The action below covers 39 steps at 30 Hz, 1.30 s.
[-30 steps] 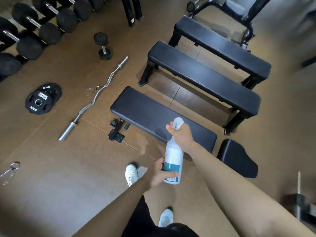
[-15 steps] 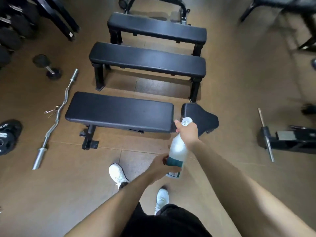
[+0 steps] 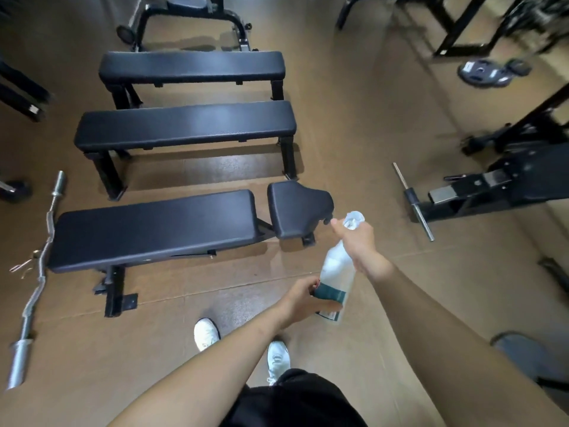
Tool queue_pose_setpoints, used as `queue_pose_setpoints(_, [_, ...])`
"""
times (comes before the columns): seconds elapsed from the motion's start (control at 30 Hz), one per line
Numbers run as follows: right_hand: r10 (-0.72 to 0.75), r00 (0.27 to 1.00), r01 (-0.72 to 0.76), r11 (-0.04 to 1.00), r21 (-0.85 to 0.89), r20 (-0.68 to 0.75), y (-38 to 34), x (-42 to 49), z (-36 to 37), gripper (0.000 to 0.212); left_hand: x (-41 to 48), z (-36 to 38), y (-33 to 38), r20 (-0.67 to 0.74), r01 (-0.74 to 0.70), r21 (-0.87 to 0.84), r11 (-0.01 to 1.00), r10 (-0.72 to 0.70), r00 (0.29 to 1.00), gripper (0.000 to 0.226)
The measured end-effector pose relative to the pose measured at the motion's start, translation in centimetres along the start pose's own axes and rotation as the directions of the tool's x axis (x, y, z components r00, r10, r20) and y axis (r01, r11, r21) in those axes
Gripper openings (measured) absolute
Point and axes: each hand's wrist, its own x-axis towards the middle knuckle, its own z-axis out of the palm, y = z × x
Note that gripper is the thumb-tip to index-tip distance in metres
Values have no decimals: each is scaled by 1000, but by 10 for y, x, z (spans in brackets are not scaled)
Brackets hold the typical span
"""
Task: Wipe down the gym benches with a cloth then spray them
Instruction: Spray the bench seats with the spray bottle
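While the right hand (image 3: 358, 241) curls round the neck of the spray bottle (image 3: 337, 269) below its nozzle, the left hand (image 3: 303, 298) grips the teal-labelled base, so both hands clamp 1 tilted bottle above the brown floor (image 3: 354, 134). The nozzle sits just beside the seat pad (image 3: 297, 208) of the nearest bench (image 3: 154, 229); the middle bench (image 3: 184, 126) and far bench (image 3: 191, 64) stand parallel beyond.
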Motion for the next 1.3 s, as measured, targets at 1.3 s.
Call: queue_pose_setpoints(1.3, [-67,698,406,858,-316,713,-69,-90,353,39,-109,-179,-112,-592,-94,-493,865,-254,765,55])
